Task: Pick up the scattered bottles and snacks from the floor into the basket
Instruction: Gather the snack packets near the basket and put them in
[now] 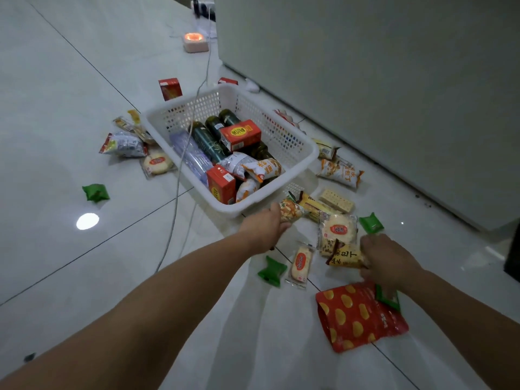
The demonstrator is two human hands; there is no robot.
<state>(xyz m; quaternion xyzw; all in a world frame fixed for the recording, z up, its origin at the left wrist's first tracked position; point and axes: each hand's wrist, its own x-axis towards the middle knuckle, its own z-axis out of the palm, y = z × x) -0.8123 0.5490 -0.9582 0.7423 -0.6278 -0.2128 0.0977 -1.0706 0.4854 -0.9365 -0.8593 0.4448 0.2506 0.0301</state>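
A white plastic basket [298, 149] stands on the tiled floor and holds dark green bottles [206, 142], red cartons and snack bags. My left hand [263, 226] is shut on an orange snack packet [291, 211] just in front of the basket's near corner. My right hand [387, 261] grips a yellow snack bag [344, 256] low over the floor. Around them lie a round rice cracker pack [339, 229], a long cracker pack [299, 263], green candy packets [271, 271] and a large red chip bag [357, 316].
More snacks lie left of the basket [123, 144] and right of it [340, 171]. A red carton [170, 88] stands behind. A grey cable [180, 175] runs across the basket. A grey cabinet wall [380, 80] bounds the right side. A pink device [195, 42] glows far back.
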